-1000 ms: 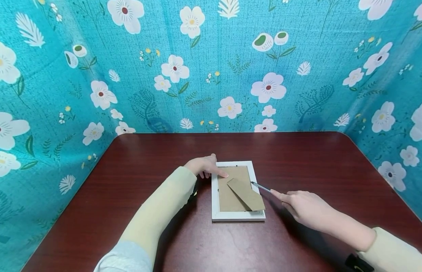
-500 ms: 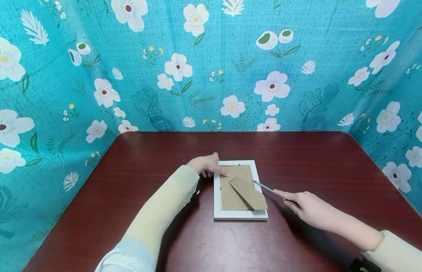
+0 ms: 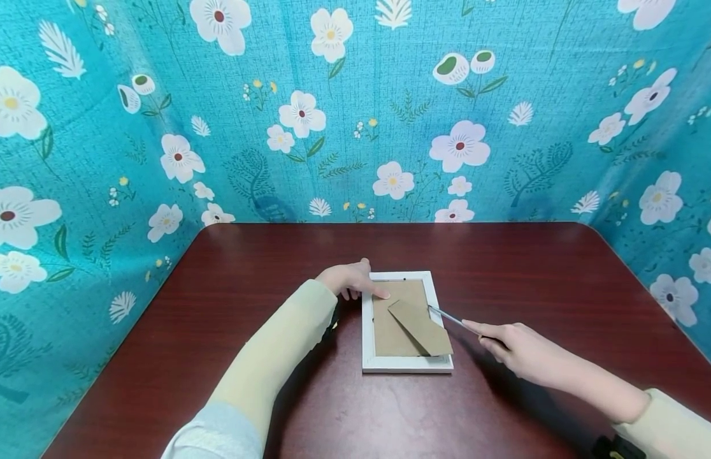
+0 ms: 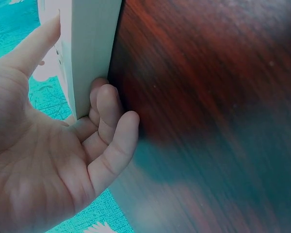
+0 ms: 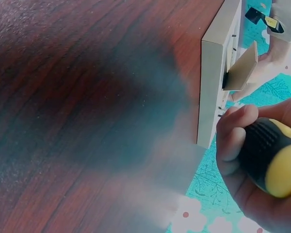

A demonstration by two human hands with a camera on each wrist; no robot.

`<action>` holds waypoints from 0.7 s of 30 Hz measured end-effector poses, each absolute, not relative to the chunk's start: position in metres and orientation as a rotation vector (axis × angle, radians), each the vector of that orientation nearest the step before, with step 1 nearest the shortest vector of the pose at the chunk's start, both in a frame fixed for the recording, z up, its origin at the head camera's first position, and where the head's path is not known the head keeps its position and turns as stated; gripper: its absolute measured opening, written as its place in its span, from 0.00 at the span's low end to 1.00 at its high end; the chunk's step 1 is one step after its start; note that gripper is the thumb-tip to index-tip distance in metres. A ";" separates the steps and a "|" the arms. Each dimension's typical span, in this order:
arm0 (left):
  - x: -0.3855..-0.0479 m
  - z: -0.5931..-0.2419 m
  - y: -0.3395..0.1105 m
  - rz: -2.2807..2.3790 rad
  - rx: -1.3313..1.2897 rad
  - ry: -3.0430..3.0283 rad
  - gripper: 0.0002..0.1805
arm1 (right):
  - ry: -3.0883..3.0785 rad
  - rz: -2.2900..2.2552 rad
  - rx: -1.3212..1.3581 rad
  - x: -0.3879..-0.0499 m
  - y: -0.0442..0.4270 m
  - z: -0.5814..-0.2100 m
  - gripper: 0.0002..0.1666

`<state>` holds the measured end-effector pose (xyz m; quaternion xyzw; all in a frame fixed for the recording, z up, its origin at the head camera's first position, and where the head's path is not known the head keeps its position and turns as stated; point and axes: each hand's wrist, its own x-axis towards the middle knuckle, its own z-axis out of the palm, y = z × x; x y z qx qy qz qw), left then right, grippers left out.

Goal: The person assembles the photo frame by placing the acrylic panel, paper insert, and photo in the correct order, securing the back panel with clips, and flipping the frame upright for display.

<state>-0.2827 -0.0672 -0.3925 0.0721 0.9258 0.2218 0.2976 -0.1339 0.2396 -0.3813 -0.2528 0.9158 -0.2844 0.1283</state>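
Observation:
A white picture frame (image 3: 367,331) (image 4: 91,53) (image 5: 211,92) lies face down on the table, its brown backing (image 3: 390,335) up and its stand flap (image 3: 421,326) (image 5: 243,70) tilted up. My left hand (image 3: 352,279) (image 4: 53,155) grips the upper left side, thumb over the backing, other fingers curled at the outer edge. In my right hand (image 3: 524,354) (image 5: 242,187) is a screwdriver (image 3: 449,317) with a black and yellow handle (image 5: 283,170). Its tip touches the right inner edge of the frame; the right wrist view hides the tip.
The dark red wooden table (image 3: 287,245) extends around the frame on all sides. Behind it and at both sides hangs a turquoise curtain (image 3: 344,146) with white flowers. My left forearm (image 3: 275,341) crosses the table to the left of the frame.
The head view has shifted slightly, so everything on the table appears a little further right. Hands, screwdriver and frame keep nearly the same positions relative to each other.

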 end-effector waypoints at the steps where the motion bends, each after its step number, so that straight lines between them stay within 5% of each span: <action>1: -0.283 -0.393 -0.067 0.592 0.192 2.460 0.52 | 2.660 -0.828 -0.725 -0.134 0.240 -0.381 0.28; 21: -0.286 -0.394 -0.066 0.573 0.164 2.455 0.49 | 2.810 -0.495 -0.913 -0.139 0.231 -0.370 0.28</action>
